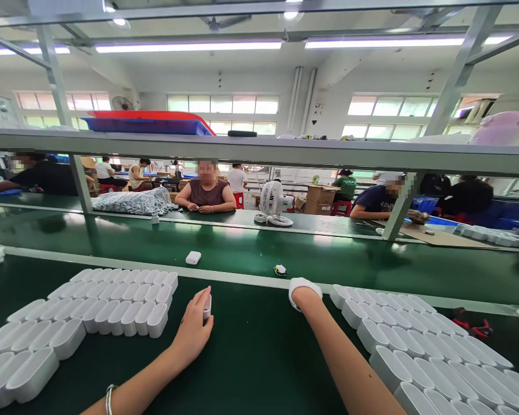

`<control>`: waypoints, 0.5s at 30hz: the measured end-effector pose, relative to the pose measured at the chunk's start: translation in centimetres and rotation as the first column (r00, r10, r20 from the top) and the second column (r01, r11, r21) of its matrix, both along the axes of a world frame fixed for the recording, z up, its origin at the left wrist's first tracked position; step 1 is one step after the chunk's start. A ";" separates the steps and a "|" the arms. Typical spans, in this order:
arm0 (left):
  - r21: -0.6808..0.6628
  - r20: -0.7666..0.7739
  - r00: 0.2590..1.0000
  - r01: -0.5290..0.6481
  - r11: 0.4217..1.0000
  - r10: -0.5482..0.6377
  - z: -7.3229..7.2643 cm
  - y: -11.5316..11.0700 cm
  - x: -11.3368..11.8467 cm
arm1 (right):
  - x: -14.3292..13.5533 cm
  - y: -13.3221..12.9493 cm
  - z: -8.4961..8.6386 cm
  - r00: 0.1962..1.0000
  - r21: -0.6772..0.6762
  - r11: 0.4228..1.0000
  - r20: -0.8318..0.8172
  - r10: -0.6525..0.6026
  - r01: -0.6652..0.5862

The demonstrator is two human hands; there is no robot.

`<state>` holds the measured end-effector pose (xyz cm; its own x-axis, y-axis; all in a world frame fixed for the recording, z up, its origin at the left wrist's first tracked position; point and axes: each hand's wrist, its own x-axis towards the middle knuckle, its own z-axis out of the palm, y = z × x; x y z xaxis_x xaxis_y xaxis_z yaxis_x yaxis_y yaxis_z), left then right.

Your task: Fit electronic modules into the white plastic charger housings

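Note:
My left hand (194,325) rests on the green work surface with its fingers around a white oval shell (207,306), which shows between thumb and fingers. To its left stand rows of white open-topped oval shells (125,314), packed side by side. My right hand (305,288) reaches forward to the pale strip along the bench. White material, seemingly a glove, covers it, and its fingers are hidden from view. Close to its right lies a second block of similar white shells (410,331). Just beyond this hand sits a small part with a white top (281,270) on the green belt.
A white rounded case (193,257) lies on the green belt (237,245). A metal shelf (259,148) on posts crosses overhead, bearing blue and red trays (151,124). Across sit co-workers, a white fan (274,203) and a bag of parts (134,202). Red-and-black tools (471,324) lie right.

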<state>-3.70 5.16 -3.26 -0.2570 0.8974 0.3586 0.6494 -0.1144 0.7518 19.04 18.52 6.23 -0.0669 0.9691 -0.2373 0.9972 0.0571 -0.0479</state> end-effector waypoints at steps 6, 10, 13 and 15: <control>-0.093 0.119 0.992 -0.032 0.995 0.043 0.2 0.0 0.0 | 0.0 0.7 -0.5 0.988 0.198 0.970 -0.095 -0.122 0.139; -0.147 0.150 0.987 -0.032 0.989 0.054 0.7 0.1 0.1 | -2.0 1.3 -2.6 0.978 0.319 0.938 -0.191 -0.080 0.139; -0.139 0.184 0.982 -0.015 0.990 0.040 0.9 0.2 0.1 | -3.6 2.4 -4.1 0.951 0.347 0.919 -0.299 -0.080 0.187; -0.137 0.204 0.979 0.008 0.991 0.020 1.0 0.3 0.1 | -4.5 3.3 -4.6 0.928 0.335 0.914 -0.357 -0.102 0.229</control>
